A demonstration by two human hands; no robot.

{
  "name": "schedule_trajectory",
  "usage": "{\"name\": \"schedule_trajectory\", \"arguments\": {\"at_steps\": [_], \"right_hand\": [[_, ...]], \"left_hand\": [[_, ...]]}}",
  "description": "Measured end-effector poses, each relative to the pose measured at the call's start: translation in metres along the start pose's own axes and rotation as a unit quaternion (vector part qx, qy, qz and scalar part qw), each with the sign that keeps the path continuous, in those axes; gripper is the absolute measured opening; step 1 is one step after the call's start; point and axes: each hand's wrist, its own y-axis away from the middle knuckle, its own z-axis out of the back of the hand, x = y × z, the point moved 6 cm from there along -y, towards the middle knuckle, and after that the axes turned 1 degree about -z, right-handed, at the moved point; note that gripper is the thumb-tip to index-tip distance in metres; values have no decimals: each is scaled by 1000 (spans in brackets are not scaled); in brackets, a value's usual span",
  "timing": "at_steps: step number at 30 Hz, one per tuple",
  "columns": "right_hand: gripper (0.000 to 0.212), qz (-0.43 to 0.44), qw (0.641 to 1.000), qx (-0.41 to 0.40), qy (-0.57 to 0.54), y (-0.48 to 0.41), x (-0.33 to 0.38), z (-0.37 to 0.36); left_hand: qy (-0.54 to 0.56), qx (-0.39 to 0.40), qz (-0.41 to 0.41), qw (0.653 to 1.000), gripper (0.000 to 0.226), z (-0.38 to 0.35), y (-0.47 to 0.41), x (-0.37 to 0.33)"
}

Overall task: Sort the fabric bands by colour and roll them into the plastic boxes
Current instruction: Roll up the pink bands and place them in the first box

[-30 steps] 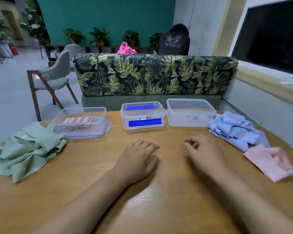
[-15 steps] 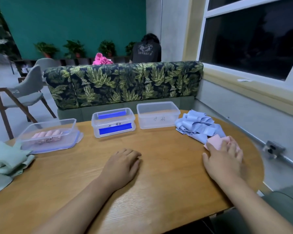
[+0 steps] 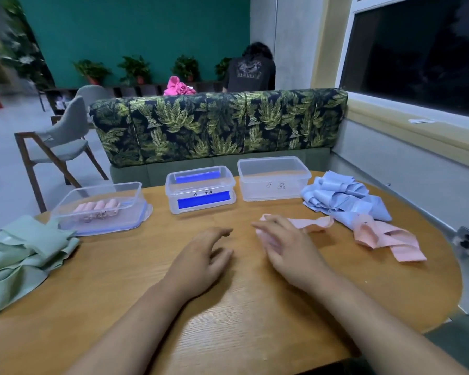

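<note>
Pink band (image 3: 315, 224) in the right hand (image 3: 287, 247)
Its fingers (image 3: 274, 226) grasp one end; the rest trails rightward from them. Left hand (image 3: 201, 255) fingers rest released on the bench (image 3: 255, 320).

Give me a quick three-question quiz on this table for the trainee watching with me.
1. True or false: the rightmost clear box holds no bands.
2. Which hand holds the pink band? A left hand, B right hand, C neither.
3. Fill in: the green bands lie to the ___ of the box with pink rolls.
Key: 1 true; 2 B; 3 left.
</note>
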Motion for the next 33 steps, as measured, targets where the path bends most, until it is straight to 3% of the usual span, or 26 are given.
{"name": "schedule_trajectory", "arguments": {"at_steps": [5,9,12,16,18,24,27,30,33], "right_hand": [[61,91,977,57,-186,-14,58,-14],[72,57,967,110,-223,-14,44,-23],[68,32,975,126,-182,-8,19,-33],[65,47,987,85,-131,-3,5,-33],[54,67,989,65,-115,-3,3,-30],[49,99,991,85,-16,1,-4,-35],[51,77,994,77,29,0,-7,-37],[53,67,993,93,42,-2,-11,-40],[41,65,992,98,47,-3,-15,-43]], "left_hand": [[180,-136,101,969,39,47,4,20],[203,-102,125,966,37,55,15,37],[202,-41,127,970,36,43,12,37],[102,39,105,988,31,26,8,36],[43,68,98,992,32,22,8,36],[144,-6,201,969,27,27,3,39],[99,5,248,964,21,22,-12,41],[28,79,209,974,15,8,-21,36],[8,83,167,982,11,5,-17,29]]}}
